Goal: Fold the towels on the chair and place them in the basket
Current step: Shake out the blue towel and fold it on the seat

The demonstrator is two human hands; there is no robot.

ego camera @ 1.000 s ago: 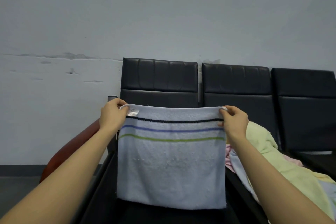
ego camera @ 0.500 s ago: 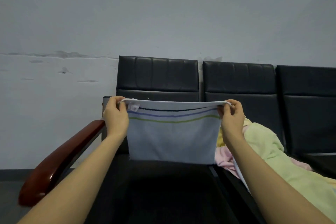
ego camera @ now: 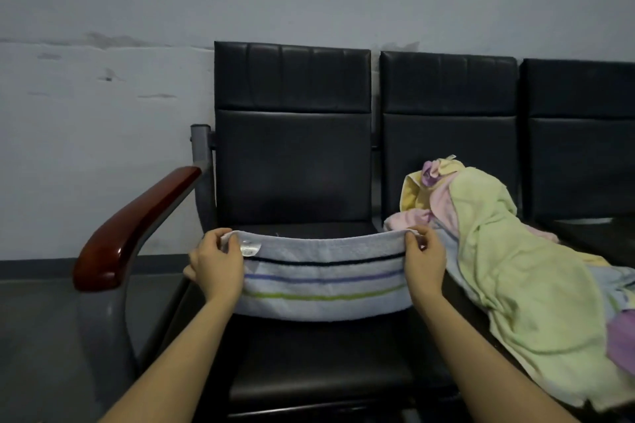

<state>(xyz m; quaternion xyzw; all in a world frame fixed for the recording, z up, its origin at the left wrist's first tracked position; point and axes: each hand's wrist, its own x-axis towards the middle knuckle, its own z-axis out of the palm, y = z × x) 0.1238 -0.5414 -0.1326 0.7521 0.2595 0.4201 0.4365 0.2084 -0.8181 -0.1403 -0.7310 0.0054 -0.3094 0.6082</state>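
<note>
left hand (ego camera: pixel 216 263) pinching, arm extended | right hand (ego camera: pixel 424 263) pinching, arm extended

I log: black padded bench (ego camera: pixel 292 161), three seats in row against wall. Left seat (ego camera: pixel 319 354): striped towel (ego camera: pixel 323 285) lying across its middle. Middle seat (ego camera: pixel 457 312): towel heap (ego camera: pixel 515 285), green on top, pink, yellow, purple beneath, spilling toward right seat. Red-brown armrest (ego camera: pixel 137 227) at left end. Bench stands on grey floor (ego camera: pixel 37 336).

A stained grey wall (ego camera: pixel 103 113) stands above dark flooring (ego camera: pixel 34 336).
</note>
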